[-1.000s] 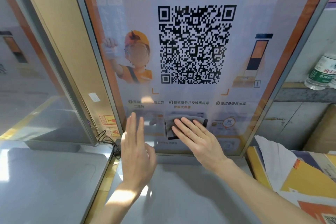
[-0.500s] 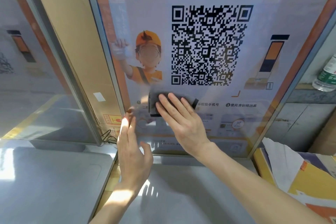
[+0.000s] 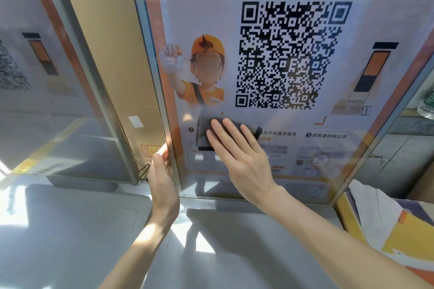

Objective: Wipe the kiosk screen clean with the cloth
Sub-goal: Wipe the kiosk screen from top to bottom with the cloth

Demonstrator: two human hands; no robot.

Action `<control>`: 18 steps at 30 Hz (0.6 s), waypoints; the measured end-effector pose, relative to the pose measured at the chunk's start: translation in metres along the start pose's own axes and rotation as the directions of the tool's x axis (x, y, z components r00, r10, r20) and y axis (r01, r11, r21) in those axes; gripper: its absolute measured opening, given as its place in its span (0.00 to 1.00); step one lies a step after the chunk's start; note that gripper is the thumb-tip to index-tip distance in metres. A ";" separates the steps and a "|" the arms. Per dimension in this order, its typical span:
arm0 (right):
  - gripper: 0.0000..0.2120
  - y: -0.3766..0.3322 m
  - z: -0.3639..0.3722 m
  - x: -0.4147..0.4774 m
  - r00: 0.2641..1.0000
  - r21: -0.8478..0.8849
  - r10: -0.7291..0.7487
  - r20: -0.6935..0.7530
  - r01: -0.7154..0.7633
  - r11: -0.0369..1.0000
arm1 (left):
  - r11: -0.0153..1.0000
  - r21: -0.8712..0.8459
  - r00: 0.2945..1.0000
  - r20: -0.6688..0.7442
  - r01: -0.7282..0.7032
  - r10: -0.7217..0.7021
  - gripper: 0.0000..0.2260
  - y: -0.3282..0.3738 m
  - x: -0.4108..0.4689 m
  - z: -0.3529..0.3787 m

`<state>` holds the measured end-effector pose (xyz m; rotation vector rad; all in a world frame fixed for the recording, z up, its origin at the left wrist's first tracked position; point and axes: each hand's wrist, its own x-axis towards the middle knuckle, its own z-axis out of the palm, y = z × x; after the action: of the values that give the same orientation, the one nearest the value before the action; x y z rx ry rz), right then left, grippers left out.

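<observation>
At far left of the frame we see a neighbouring glass panel [image 3: 58,101], its surface full of reflections, standing on a grey table [image 3: 70,230] streaked with sunlight. A thin black cable [image 3: 143,171] loops at the foot of that panel.

Just right of it, in the lower middle, the left hand [image 3: 162,185] lies upright along the metal frame [image 3: 164,91] of the kiosk screen [image 3: 366,30]. Its grip is apart, the fingers straight and close together, holding nothing; we cannot tell how firmly it touches the frame.

On the screen, a cartoon worker in an orange cap [image 3: 206,73] raises a fist beside a large QR code [image 3: 291,54]. Directly under the worker, near the code's lower left corner, the dark grey cloth [image 3: 203,134] sits flat against the glass. The right hand [image 3: 242,159] presses it there with straight, slightly spread fingers, the grip apart and not curled round the cloth, the forearm reaching in from the lower right.

At the right edge, a plastic bottle [image 3: 427,105] with a green label shows partly on a ledge. Below it, in the lower right corner, lies a stack of white and yellow paper packets [image 3: 387,230].
</observation>
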<state>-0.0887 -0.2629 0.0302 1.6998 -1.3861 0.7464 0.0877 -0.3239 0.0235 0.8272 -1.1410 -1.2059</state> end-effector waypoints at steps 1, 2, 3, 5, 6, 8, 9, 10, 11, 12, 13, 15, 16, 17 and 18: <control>0.27 -0.003 0.002 0.004 1.000 0.005 0.009 -0.023 -0.009 1.000 | 0.999 -0.027 0.999 -0.019 0.036 -0.036 0.20 0.000 0.002 -0.001; 0.27 -0.005 0.005 0.006 0.999 0.006 0.008 -0.039 -0.008 1.000 | 0.997 -0.041 0.997 -0.029 0.065 -0.066 0.20 -0.001 0.004 -0.003; 0.27 -0.005 0.008 0.004 0.999 0.002 -0.002 -0.048 0.002 1.000 | 0.995 -0.048 0.996 -0.030 0.087 -0.088 0.21 -0.002 0.006 -0.005; 0.26 -0.007 0.015 -0.009 0.999 -0.008 -0.038 -0.037 0.038 0.999 | 0.990 -0.062 0.992 -0.022 0.125 -0.127 0.21 -0.004 0.010 -0.008; 0.26 -0.007 0.018 -0.018 0.998 -0.012 -0.068 -0.014 0.068 0.998 | 0.988 -0.066 0.990 -0.018 0.141 -0.143 0.21 -0.004 0.012 -0.010; 0.28 -0.007 0.022 -0.039 0.986 -0.025 -0.153 0.065 0.154 0.988 | 0.986 -0.060 0.987 -0.007 0.158 -0.159 0.21 -0.005 0.014 -0.012; 0.29 -0.008 0.022 -0.047 0.976 -0.035 -0.193 0.104 0.198 0.980 | 0.986 -0.053 0.987 0.000 0.160 -0.160 0.21 -0.005 0.015 -0.012; 0.30 -0.008 0.022 -0.052 0.967 -0.047 -0.214 0.135 0.222 0.974 | 0.986 -0.046 0.987 0.004 0.162 -0.162 0.21 -0.005 0.014 -0.013; 0.30 -0.009 0.021 -0.054 0.966 -0.056 -0.214 0.147 0.225 0.973 | 0.986 -0.041 0.987 0.007 0.162 -0.162 0.21 -0.005 0.014 -0.013; 0.30 -0.011 0.020 -0.051 0.970 -0.062 -0.198 0.139 0.208 0.976 | 0.986 -0.036 0.987 0.008 0.160 -0.160 0.21 -0.005 0.014 -0.013; 0.29 -0.014 0.019 -0.044 0.978 -0.063 -0.171 0.115 0.179 0.982 | 0.987 -0.035 0.987 0.010 0.159 -0.159 0.21 -0.006 0.014 -0.013; 0.26 -0.020 0.018 -0.018 0.994 -0.052 -0.099 0.049 0.102 0.993 | 0.986 -0.041 0.986 0.017 0.164 -0.164 0.21 -0.008 0.014 -0.014; 0.25 -0.023 0.018 -0.003 0.998 -0.045 -0.061 0.012 0.062 0.997 | 0.985 -0.046 0.986 0.021 0.166 -0.165 0.20 -0.010 0.014 -0.014; 0.24 -0.027 0.018 0.013 0.999 -0.034 -0.025 -0.027 0.024 0.999 | 0.985 -0.049 0.986 0.028 0.164 -0.163 0.20 -0.012 0.015 -0.016; 0.23 -0.031 0.019 0.028 0.998 -0.023 0.010 -0.067 -0.011 1.000 | 0.986 -0.046 0.986 0.035 0.163 -0.161 0.20 -0.012 0.016 -0.017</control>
<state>-0.0530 -0.2912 0.0373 1.6355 -1.3535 0.7832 0.1004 -0.3431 0.0107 0.8796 -1.0815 -1.3799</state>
